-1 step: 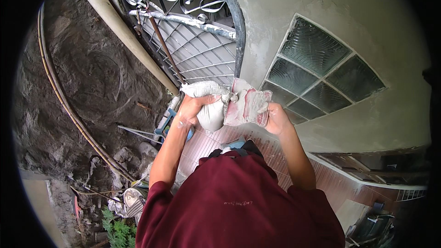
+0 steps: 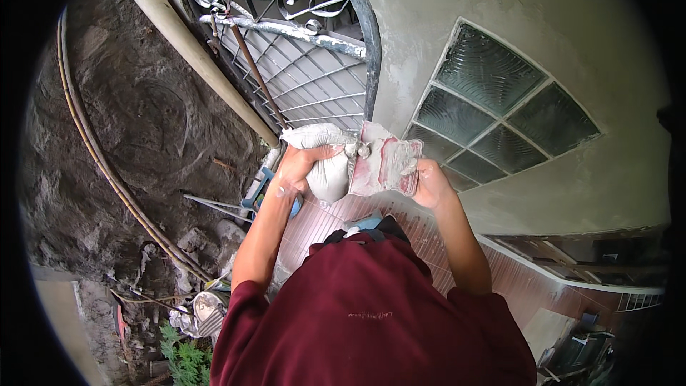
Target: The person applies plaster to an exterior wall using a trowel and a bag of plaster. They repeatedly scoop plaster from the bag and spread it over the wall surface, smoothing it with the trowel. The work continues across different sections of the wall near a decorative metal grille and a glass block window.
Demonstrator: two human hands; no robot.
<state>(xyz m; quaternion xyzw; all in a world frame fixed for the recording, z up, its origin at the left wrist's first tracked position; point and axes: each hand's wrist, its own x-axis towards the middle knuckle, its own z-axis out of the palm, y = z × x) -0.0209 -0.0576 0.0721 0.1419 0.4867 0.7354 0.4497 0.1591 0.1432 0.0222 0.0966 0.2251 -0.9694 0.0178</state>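
My left hand [image 2: 299, 164] is wrapped round the neck of a bulging white plastic bag [image 2: 329, 179], its outside smeared with pale paste that looks like putty. Closed on the right edge of a flat, reddish plastic scraper [image 2: 384, 164] is my right hand [image 2: 431, 183]. Grey-white paste covers much of the scraper's face. Its left edge meets the mouth of the bag, where a lump of paste [image 2: 363, 151] sits. The fingers behind the bag and the scraper are partly hidden.
A grey plastered wall [image 2: 572, 50] with a glass-block window [image 2: 489, 71] stands to the right. Ahead is a metal gate [image 2: 300, 64]. A pale pipe [image 2: 186, 43] and rough dark ground [image 2: 143, 114] lie left. Below are reddish floor tiles [image 2: 318, 225] and a blue item [image 2: 257, 193].
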